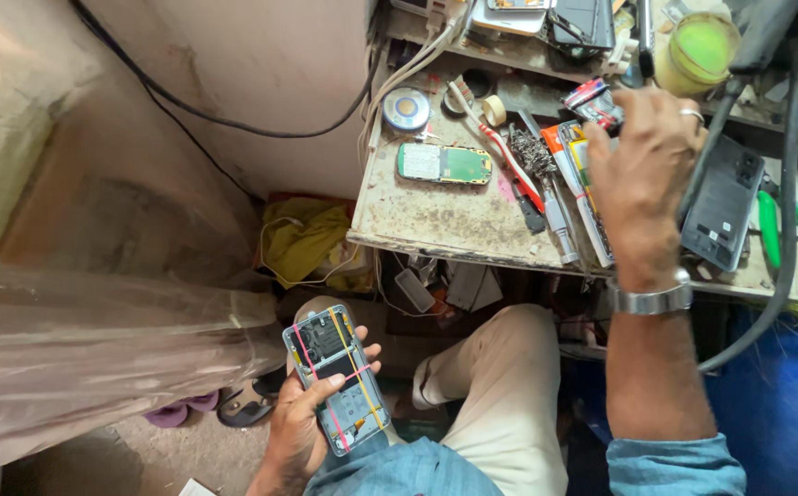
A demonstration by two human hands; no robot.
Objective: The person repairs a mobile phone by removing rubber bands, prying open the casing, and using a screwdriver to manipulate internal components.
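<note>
My left hand (300, 420) grips an opened phone (337, 378) over my lap, its inner parts showing and red and yellow rubber bands crossed around it. My right hand (642, 170), with a ring and a metal wristwatch, reaches over the worn workbench (436, 220), fingers bent down among the tools near a red and yellow packet (572, 147). Whether it holds anything is hidden by the back of the hand. A green circuit board (443, 163) lies on the bench to the left of that hand.
A dark phone back (723, 204), green-handled pliers (768, 225), a tape roll (494, 110), a solder reel (406, 109) and a green jar (697, 50) crowd the bench. Black cables hang at right. Sandals (245, 404) and a plastic sheet (96, 358) lie below left.
</note>
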